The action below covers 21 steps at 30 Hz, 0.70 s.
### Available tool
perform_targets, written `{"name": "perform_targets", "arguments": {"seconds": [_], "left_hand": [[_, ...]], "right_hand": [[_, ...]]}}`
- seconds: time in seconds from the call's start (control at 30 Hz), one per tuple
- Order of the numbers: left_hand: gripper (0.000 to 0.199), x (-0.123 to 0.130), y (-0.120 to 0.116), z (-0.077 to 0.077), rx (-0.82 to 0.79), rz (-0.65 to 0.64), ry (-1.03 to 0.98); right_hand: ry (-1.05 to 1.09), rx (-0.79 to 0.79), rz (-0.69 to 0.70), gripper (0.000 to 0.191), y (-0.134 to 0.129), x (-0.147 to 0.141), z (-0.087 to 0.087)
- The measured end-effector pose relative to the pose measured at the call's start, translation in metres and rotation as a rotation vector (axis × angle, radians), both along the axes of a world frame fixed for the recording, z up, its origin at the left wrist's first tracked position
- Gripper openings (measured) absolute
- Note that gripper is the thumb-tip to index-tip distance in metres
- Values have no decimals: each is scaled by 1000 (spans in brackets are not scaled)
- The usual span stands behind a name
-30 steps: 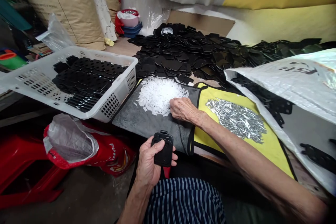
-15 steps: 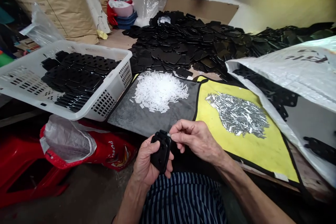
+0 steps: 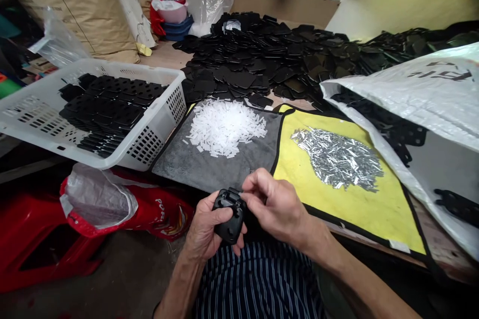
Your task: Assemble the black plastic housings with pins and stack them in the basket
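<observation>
My left hand point(image 3: 207, 227) grips a black hinged plastic piece point(image 3: 229, 227), thumb on its face and fingers behind it. It looks like two plates folded together with a hinge along the top edge. My right hand point(image 3: 271, 199) is pinched at the right end of that hinge; what its fingertips hold, if anything, is hidden. Beyond the hands, a heap of small white plastic strips point(image 3: 228, 127) lies on a grey cloth point(image 3: 209, 172). To the right, a pile of short silvery metal pins point(image 3: 340, 159) rests on a yellow cloth point(image 3: 295, 179).
A white plastic basket point(image 3: 153, 147) at left holds stacked black plates point(image 3: 108, 104). Many loose black plates point(image 3: 254, 62) are heaped at the back. A white sack point(image 3: 407, 84) with black parts lies at right. Below the basket are a red bag point(image 3: 157, 209) and a red stool point(image 3: 33, 239).
The black piece has turned so its face shows more toward me. The right fingertips have pressed in closer at the hinge end, and a small pale bit seen there before is now hidden.
</observation>
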<state>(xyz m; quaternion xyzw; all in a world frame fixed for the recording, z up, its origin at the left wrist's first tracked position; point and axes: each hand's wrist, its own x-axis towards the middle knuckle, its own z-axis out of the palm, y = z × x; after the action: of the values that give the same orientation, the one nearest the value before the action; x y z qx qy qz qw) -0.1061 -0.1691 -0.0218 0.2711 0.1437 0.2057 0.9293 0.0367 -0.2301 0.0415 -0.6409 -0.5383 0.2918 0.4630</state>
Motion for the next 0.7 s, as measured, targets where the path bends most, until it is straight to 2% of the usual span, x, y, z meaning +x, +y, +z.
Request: {"name": "perform_targets", "arguments": {"seconds": [0.07, 0.1, 0.13, 0.2, 0.27, 0.3, 0.4, 0.53, 0.6, 0.7], "left_hand": [[17, -1, 0, 2, 41, 30, 49], [17, -1, -1, 3, 54, 44, 67], [17, -2, -2, 4, 58, 43, 76], [17, -3, -3, 6, 35, 6, 66], [18, -2, -5, 6, -11, -54, 28], [19, -2, -6, 6, -34, -81, 8], [19, -1, -7, 6, -71, -153, -8], [20, 1, -8, 6, -95, -216, -15], [19, 3, -10, 7, -96, -202, -12], [17, 8, -11, 11, -59, -125, 61]], "right_hand": [[-207, 168, 25, 10, -2, -5, -5], [-204, 204, 5, 11, -3, -7, -8], [-125, 198, -28, 9, -3, -7, -11], [168, 93, -60, 2, -2, -4, -16], [427, -18, 13, 8, -3, 5, -18], [484, -39, 73, 9, -3, 10, -18], [430, -7, 172, 8, -5, 22, -15], [289, 97, 173, 8, -6, 23, -18], [275, 102, 141, 10, -6, 21, -22], [382, 2, 16, 11, -8, 18, -27]]}}
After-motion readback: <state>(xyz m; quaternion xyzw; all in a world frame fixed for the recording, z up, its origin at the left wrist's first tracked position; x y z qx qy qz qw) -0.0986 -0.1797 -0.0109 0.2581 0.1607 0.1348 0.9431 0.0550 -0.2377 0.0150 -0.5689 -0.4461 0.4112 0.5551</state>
